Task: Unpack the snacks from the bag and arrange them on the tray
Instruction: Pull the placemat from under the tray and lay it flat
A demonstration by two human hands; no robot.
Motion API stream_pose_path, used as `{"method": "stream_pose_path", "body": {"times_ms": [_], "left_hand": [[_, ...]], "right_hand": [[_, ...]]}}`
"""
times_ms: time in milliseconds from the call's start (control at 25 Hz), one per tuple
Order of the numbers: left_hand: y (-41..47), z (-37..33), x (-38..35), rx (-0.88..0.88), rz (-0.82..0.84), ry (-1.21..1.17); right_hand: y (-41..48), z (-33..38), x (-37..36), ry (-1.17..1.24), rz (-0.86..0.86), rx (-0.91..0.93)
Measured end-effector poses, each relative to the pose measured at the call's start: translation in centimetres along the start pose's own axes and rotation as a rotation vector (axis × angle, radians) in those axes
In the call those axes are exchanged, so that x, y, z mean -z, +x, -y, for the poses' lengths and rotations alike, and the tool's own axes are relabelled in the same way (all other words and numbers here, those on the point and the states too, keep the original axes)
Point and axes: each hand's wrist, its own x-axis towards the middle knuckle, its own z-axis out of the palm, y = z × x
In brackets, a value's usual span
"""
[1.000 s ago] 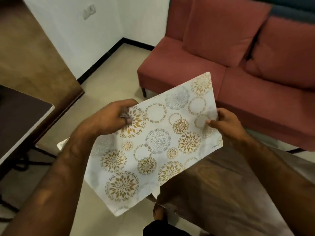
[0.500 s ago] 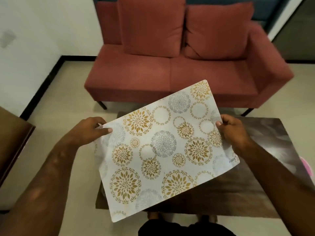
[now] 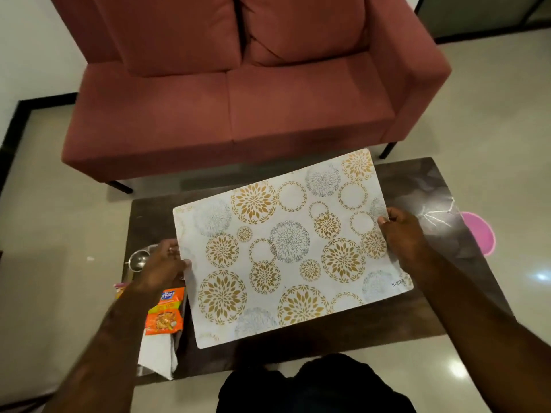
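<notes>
Head view: one white placemat (image 3: pixel 292 248) printed with gold and grey floral circles sits over the dark table (image 3: pixel 441 192), the left hand (image 3: pixel 162 268) pinching its left edge and the right hand (image 3: pixel 401 234) pinching its right edge. At the table's left end lie one orange snack packet (image 3: pixel 165 312), one white bag (image 3: pixel 158 354) and one small steel bowl (image 3: pixel 138 259). One red sofa (image 3: pixel 232 108) stands behind.

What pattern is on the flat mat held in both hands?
White flat mat printed with gold and grey floral circles; the head view shows it.
</notes>
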Motion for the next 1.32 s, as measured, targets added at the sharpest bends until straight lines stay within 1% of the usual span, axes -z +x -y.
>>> {"method": "stream_pose_path", "body": {"times_ms": [160,280,400,600,840,960,1080,1160,1240,1320], "left_hand": [[1.9,-2.2,-9.4,-0.054,-0.088,0.053],[4.9,-2.7,-15.9,-0.039,-0.119,0.094],[8.5,-2.0,-21.3,-0.040,-0.112,0.175],[14.5,-1.2,-27.2,-0.021,-0.080,0.252],[20.9,-0.4,-31.4,-0.032,-0.173,0.307],[23.0,-0.1,-32.6,-0.017,-0.193,0.324],[24.1,0.1,-33.3,0.009,-0.194,0.305],[24.5,0.1,-33.5,0.031,-0.190,0.343],[24.6,-0.1,-33.5,0.045,-0.163,0.352],[24.4,-0.6,-33.5,0.064,-0.123,0.349]], "right_hand": [[6.6,-3.4,5.5,-0.049,-0.027,-0.075],[12.1,-6.5,8.2,-0.098,-0.058,-0.137],[16.9,-9.9,9.3,-0.147,-0.096,-0.180],[22.4,-13.4,9.3,-0.197,-0.046,-0.203],[27.0,-15.5,8.3,-0.190,-0.035,-0.174],[29.6,-16.7,7.2,-0.191,-0.060,-0.169],[31.3,-16.9,6.8,-0.202,-0.097,-0.142],[31.9,-16.6,6.7,-0.186,-0.109,-0.098],[32.0,-16.3,6.9,-0.146,-0.108,-0.067],[31.8,-16.1,7.1,-0.165,-0.108,-0.031]]}}
